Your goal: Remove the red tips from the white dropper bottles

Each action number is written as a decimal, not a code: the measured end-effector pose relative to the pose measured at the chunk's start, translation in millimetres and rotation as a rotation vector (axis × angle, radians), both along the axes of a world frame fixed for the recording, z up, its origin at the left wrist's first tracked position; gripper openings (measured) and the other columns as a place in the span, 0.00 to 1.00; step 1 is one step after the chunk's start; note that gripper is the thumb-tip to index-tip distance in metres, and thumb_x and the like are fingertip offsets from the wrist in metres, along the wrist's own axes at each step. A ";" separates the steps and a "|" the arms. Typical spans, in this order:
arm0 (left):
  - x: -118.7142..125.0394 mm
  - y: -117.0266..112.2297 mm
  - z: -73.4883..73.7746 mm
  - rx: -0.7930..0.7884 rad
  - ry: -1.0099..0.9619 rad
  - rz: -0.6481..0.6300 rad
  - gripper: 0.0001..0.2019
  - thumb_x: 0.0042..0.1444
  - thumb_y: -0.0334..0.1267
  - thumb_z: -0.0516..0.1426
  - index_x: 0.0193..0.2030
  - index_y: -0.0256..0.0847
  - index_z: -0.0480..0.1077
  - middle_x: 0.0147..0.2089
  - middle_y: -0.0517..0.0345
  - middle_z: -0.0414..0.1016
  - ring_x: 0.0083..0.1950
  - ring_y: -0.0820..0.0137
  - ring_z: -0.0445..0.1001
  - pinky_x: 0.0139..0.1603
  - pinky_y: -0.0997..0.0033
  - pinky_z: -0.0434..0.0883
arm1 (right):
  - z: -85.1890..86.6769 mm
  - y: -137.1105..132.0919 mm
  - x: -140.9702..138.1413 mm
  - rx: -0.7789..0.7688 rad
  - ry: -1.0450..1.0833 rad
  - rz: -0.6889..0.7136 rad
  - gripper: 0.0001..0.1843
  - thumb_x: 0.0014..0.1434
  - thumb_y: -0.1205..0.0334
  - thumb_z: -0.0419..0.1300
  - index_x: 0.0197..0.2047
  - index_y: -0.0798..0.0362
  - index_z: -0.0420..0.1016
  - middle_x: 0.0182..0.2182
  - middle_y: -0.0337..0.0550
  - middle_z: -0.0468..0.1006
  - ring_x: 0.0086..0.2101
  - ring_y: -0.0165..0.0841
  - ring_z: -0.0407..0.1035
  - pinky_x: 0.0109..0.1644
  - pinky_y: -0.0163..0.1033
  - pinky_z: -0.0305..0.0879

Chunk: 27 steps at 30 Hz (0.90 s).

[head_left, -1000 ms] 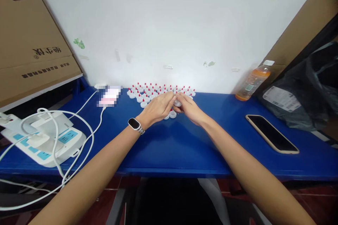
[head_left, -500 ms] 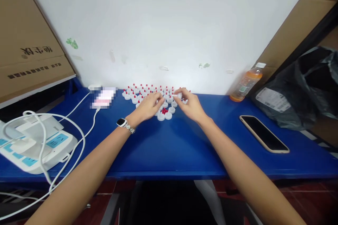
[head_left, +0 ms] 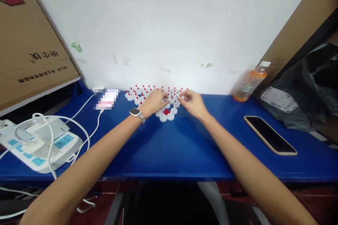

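Caps [head_left: 137, 101], rear red tips [head_left: 143, 86] up, axes upright; left hand [head_left: 154, 101], right hand [head_left: 194, 104] near; cannot tell either grip's state

Plastic caps [head_left: 163, 117] on glossy tabletop [head_left: 179, 154]

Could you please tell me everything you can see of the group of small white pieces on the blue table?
The small white pieces are round, look plastic, and stand close together on the blue table, near the white wall. Many bear an upright red tip; the nearest show none and surround a little red heap. The left hand hides part of the group and the right hand is at its right side; whether either touches a piece is unclear.
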State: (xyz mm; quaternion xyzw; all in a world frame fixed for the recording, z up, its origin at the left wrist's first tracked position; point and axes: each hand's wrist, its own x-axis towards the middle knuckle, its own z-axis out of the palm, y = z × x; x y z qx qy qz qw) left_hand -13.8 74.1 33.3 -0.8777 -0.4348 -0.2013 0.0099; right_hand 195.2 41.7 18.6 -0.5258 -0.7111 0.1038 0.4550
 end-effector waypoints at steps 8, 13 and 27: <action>-7.4 4.7 -11.9 -0.014 -0.076 0.026 0.09 0.63 0.36 0.57 0.39 0.38 0.79 0.41 0.48 0.79 0.46 0.57 0.75 0.50 0.59 0.69 | -0.2 13.6 -13.6 -0.039 -0.116 0.106 0.06 0.59 0.63 0.61 0.36 0.52 0.81 0.33 0.42 0.83 0.35 0.34 0.74 0.46 0.40 0.65; -14.5 3.8 -12.8 0.008 -0.100 0.068 0.09 0.63 0.37 0.57 0.38 0.39 0.79 0.41 0.48 0.80 0.45 0.58 0.75 0.50 0.59 0.69 | 1.0 20.7 -21.9 -0.060 -0.281 0.133 0.07 0.61 0.64 0.61 0.36 0.52 0.82 0.33 0.42 0.84 0.37 0.36 0.74 0.50 0.43 0.63; -11.2 -1.8 -13.8 -0.005 -0.114 0.076 0.10 0.65 0.39 0.56 0.40 0.39 0.78 0.43 0.48 0.77 0.48 0.57 0.73 0.53 0.57 0.68 | 8.5 25.8 -18.7 -0.142 -0.344 0.127 0.08 0.57 0.60 0.64 0.39 0.51 0.83 0.31 0.38 0.82 0.36 0.35 0.72 0.52 0.44 0.56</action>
